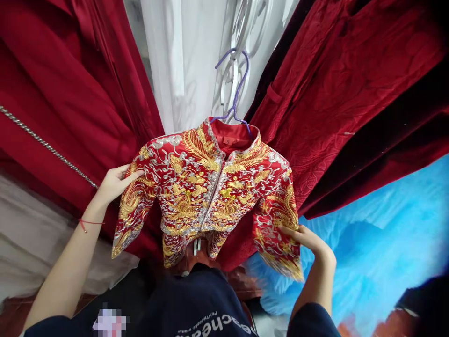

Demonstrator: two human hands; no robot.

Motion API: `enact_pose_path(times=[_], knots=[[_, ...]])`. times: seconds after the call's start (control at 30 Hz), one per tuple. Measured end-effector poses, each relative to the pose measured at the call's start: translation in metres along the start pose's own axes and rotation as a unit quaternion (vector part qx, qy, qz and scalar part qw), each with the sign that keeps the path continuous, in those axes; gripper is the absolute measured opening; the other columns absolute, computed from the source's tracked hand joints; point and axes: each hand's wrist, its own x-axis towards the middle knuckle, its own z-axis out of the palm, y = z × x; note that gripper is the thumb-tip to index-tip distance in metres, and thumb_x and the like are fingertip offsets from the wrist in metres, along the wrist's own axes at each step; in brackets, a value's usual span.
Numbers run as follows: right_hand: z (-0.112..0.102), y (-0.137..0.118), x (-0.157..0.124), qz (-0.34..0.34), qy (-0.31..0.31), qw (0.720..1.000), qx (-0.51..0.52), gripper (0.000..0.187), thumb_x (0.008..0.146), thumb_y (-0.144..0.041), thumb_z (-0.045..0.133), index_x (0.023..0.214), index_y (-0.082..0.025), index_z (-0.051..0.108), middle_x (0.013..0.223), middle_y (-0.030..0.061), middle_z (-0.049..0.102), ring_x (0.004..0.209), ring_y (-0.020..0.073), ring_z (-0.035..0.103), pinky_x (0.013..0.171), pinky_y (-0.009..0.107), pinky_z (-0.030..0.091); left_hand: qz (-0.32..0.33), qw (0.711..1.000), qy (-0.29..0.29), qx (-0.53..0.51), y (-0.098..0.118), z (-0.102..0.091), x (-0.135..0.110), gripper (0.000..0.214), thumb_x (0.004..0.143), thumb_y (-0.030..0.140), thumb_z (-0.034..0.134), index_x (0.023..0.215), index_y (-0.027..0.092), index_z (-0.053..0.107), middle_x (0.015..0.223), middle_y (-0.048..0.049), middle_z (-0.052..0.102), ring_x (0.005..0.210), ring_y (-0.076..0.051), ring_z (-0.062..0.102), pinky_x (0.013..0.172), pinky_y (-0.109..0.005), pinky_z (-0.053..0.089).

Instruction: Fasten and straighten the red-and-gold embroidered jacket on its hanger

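Sleeves of the embroidered jacket (210, 187) sit pinched in your left hand (114, 182) and right hand (305, 238), so pull evenly, keeping it square on the purple hanger (235, 93).

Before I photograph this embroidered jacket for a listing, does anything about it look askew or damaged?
No damage shows on the jacket. It hangs tilted on the purple hanger, its collar off to one side. The left hand and right hand each hold a sleeve spread outward. A small pale tag dangles below the front hem.
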Motion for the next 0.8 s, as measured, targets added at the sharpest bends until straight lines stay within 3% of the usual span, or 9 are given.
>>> enact_pose_path(times=[0.1, 0.2, 0.3, 0.43, 0.5, 0.57, 0.63, 0.7, 0.8], knots=[[-0.012, 0.000, -0.006, 0.032, 0.054, 0.995, -0.076, 0.047, 0.069, -0.067, 0.062, 0.054, -0.022, 0.059, 0.057, 0.0079, 0.066, 0.056, 0.0249, 0.064, 0.052, 0.035, 0.050, 0.011, 1.000, 0.016, -0.007, 0.000, 0.001, -0.007, 0.060, 0.068, 0.053, 0.081, 0.114, 0.016, 0.070, 0.113, -0.0081, 0.075, 0.091, -0.021, 0.071, 0.084, -0.032, 0.059], [-0.016, -0.023, -0.013, -0.066, 0.212, 0.972, -0.075, 0.044, 0.073, -0.067, 0.060, 0.069, -0.023, 0.063, 0.068, 0.0071, 0.071, 0.064, 0.0252, 0.066, 0.058, 0.035, 0.049, -0.042, 0.999, -0.022, -0.002, -0.014, 0.001, -0.015, 0.064, 0.065, 0.053, 0.082, 0.118, 0.020, 0.067, 0.117, -0.0067, 0.074, 0.096, -0.022, 0.071, 0.086, -0.031, 0.058], [-0.011, -0.059, -0.014, -0.175, 0.351, 0.920, -0.010, 0.047, 0.079, -0.067, 0.058, 0.093, -0.022, 0.064, 0.085, 0.0078, 0.073, 0.076, 0.0247, 0.068, 0.068, 0.036, 0.053, -0.110, 0.991, -0.059, 0.048, -0.039, 0.000, -0.024, 0.068, 0.064, 0.065, 0.077, 0.111, 0.017, 0.069, 0.110, -0.0087, 0.076, 0.093, -0.025, 0.072, 0.083, -0.033, 0.058], [-0.014, -0.103, -0.004, -0.337, 0.453, 0.825, -0.013, 0.059, 0.085, -0.065, 0.056, 0.123, -0.019, 0.055, 0.111, 0.0136, 0.066, 0.101, 0.0276, 0.064, 0.087, 0.044, 0.053, -0.101, 0.982, -0.040, 0.153, -0.045, -0.006, -0.034, 0.076, 0.064, 0.080, 0.065, 0.099, 0.012, 0.070, 0.094, -0.0102, 0.077, 0.087, -0.029, 0.071, 0.074, -0.034, 0.058], [-0.024, -0.126, 0.004, -0.407, 0.448, 0.795, -0.033, 0.062, 0.088, -0.063, 0.053, 0.130, -0.018, 0.050, 0.124, 0.0167, 0.060, 0.114, 0.0295, 0.058, 0.095, 0.048, 0.049, -0.053, 0.984, -0.050, 0.160, -0.022, -0.007, -0.034, 0.077, 0.067, 0.076, 0.066, 0.109, 0.011, 0.067, 0.102, -0.0111, 0.076, 0.089, -0.026, 0.070, 0.079, -0.035, 0.058], [-0.037, -0.150, 0.011, -0.450, 0.409, 0.791, -0.058, 0.067, 0.089, -0.065, 0.051, 0.136, -0.017, 0.045, 0.131, 0.0183, 0.055, 0.120, 0.0313, 0.053, 0.100, 0.050, 0.045, 0.051, 0.990, -0.045, 0.122, 0.015, -0.003, -0.029, 0.077, 0.072, 0.068, 0.069, 0.123, 0.012, 0.058, 0.118, -0.0138, 0.072, 0.100, -0.022, 0.068, 0.095, -0.038, 0.053], [-0.048, -0.176, 0.019, -0.460, 0.356, 0.808, -0.099, 0.074, 0.089, -0.068, 0.048, 0.139, -0.014, 0.041, 0.129, 0.0191, 0.056, 0.118, 0.0332, 0.054, 0.099, 0.053, 0.044, 0.159, 0.978, -0.008, 0.134, 0.056, 0.008, -0.019, 0.077, 0.074, 0.062, 0.071, 0.129, 0.012, 0.053, 0.129, -0.0168, 0.065, 0.116, -0.023, 0.062, 0.108, -0.043, 0.043], [-0.053, -0.197, 0.026, -0.436, 0.309, 0.833, -0.144, 0.075, 0.089, -0.071, 0.044, 0.134, -0.012, 0.045, 0.117, 0.0177, 0.062, 0.110, 0.0342, 0.056, 0.094, 0.055, 0.043, 0.225, 0.959, -0.001, 0.175, 0.088, 0.025, -0.005, 0.073, 0.076, 0.061, 0.069, 0.130, 0.014, 0.052, 0.134, -0.0155, 0.060, 0.124, -0.025, 0.058, 0.110, -0.045, 0.041], [-0.054, -0.215, 0.033, -0.402, 0.255, 0.862, -0.174, 0.071, 0.088, -0.075, 0.041, 0.117, -0.011, 0.057, 0.099, 0.0144, 0.065, 0.097, 0.0306, 0.057, 0.086, 0.048, 0.044, 0.270, 0.930, 0.004, 0.249, 0.111, 0.052, 0.016, 0.078, 0.077, 0.061, 0.070, 0.135, 0.012, 0.047, 0.137, -0.0173, 0.055, 0.129, -0.032, 0.052, 0.111, -0.052, 0.036]])
